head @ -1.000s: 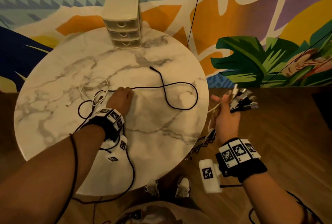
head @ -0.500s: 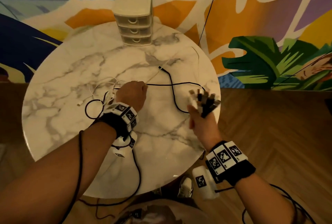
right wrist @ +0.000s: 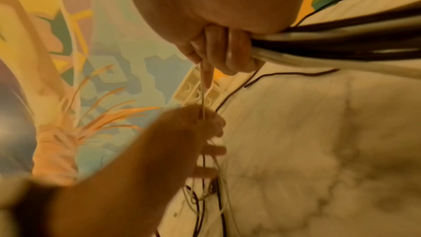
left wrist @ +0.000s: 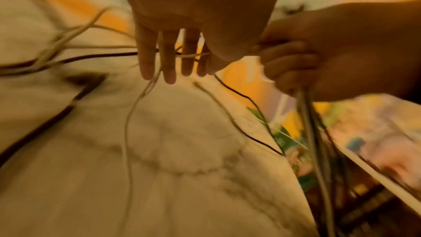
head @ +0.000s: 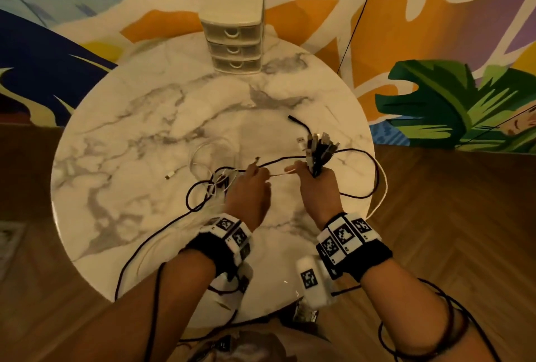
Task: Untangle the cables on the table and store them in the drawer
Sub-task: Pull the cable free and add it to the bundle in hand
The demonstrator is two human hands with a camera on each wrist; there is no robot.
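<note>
My right hand (head: 314, 187) grips a bundle of cable ends (head: 319, 150), black and white, whose plugs stick up out of the fist; in the right wrist view the bundle (right wrist: 330, 49) runs off to the right. A thin white cable (head: 275, 175) is stretched between both hands. My left hand (head: 251, 187) pinches it close beside the right one. A tangle of white and black cables (head: 214, 184) lies on the marble table (head: 130, 135) just left of the left hand. A black cable (head: 375, 176) loops to the table's right edge.
A small cream unit of three drawers (head: 235, 34), all closed, stands at the far edge of the round table. A loose white plug end (head: 169, 175) lies left of the tangle. Wooden floor surrounds the table, and a painted wall rises behind it.
My right hand came in from beyond the table's right edge with the bundle, to right beside the left hand. The white cable between them is now short and taut.
</note>
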